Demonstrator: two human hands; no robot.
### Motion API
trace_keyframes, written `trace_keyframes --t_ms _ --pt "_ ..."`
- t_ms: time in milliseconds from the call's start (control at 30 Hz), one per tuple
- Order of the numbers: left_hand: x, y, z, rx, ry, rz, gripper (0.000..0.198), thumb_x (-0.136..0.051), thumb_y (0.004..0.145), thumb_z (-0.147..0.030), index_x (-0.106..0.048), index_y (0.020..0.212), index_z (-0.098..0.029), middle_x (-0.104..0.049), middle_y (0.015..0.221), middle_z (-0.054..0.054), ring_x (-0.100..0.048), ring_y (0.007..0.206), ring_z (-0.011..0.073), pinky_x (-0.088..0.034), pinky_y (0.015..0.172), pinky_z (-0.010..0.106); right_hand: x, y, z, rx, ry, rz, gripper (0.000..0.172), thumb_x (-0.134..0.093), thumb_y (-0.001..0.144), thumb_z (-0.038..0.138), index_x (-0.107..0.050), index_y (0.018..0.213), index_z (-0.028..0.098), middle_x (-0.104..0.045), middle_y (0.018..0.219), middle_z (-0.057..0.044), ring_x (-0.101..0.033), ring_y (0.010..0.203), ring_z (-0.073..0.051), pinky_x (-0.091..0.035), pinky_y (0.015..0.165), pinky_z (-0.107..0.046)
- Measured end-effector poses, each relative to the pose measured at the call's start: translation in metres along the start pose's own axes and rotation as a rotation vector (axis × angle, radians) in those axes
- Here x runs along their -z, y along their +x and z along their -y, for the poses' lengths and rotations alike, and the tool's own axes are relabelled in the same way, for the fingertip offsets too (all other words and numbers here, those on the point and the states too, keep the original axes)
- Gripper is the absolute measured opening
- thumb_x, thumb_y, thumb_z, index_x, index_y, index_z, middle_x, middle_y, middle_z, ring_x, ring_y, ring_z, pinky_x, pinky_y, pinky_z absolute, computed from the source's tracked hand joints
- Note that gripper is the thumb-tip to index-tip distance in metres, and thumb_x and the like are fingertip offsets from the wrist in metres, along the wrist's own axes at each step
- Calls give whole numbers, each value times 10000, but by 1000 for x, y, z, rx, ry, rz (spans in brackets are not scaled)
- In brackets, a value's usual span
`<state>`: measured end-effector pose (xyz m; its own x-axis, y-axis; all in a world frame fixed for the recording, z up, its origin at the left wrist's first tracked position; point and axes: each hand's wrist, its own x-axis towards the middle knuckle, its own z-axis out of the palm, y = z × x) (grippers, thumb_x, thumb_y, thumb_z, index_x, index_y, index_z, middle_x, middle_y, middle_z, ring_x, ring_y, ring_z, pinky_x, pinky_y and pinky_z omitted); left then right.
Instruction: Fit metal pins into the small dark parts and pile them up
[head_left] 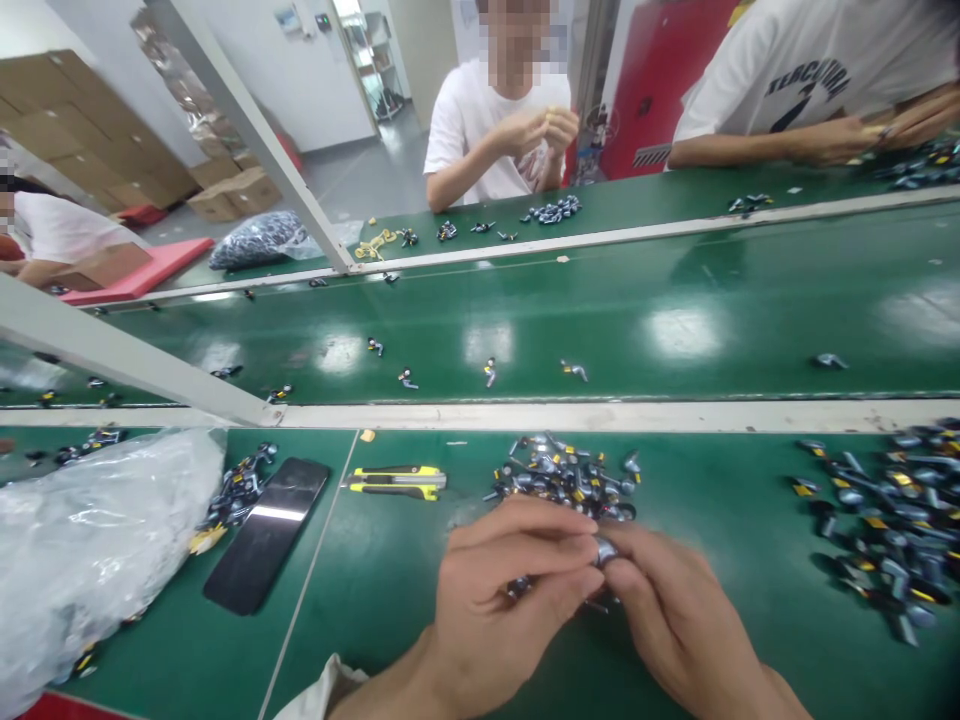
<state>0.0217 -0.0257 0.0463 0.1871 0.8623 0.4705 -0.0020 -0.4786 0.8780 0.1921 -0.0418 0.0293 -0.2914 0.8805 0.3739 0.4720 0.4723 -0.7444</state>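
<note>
My left hand [517, 590] and my right hand [675, 610] meet in front of me over the green table. Both hold one small shiny grey piece [606, 550], which looks like an earbud, pinched between thumbs and fingertips. Most of it is hidden by the fingers. Just beyond lies a heap of similar grey pieces with stems and yellow bits [562, 470], partly covered by my left hand. Some of these pieces also show under my hands.
A larger pile of such pieces [892, 520] lies at right. To the left are a yellow-black utility knife [397, 482], a phone [266, 535] and a clear plastic bag [97, 550]. Beyond a white rail [525, 415], a green belt [675, 300] carries scattered pieces. Co-workers [499, 130] sit opposite.
</note>
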Motion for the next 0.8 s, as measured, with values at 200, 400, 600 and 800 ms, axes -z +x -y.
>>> trace_keyframes --t_ms 200,400,600,800 --pt "-3 2 -2 163 -82 -48 291 -733 753 16 -810 921 -208 -806 961 62 -775 871 174 -643 824 263 -2 -2 -1 -48 -19 38 383 -276 1104 326 -450 772 254 -608 621 20 -572 511 -143 -420 510 -246" --pt "-5 7 -11 260 -57 -73 216 -690 743 8 -788 793 -178 -807 875 60 -781 811 162 -634 779 218 -1 -2 -4 12 -87 57 353 -306 1097 294 -487 799 242 -631 631 17 -591 528 -142 -424 528 -245" --pt "-3 8 -11 282 57 -13 280 -641 727 0 -723 922 -184 -785 846 35 -762 774 163 -622 710 210 3 3 -6 71 -126 94 378 -340 1088 268 -509 752 239 -620 604 11 -556 495 -140 -388 508 -255" --pt "-1 12 -16 104 116 54 292 -642 762 26 -734 957 -170 -794 886 53 -753 834 172 -621 809 269 6 1 -2 19 -14 63 318 -352 1082 257 -490 796 248 -608 610 39 -566 503 -130 -411 511 -232"
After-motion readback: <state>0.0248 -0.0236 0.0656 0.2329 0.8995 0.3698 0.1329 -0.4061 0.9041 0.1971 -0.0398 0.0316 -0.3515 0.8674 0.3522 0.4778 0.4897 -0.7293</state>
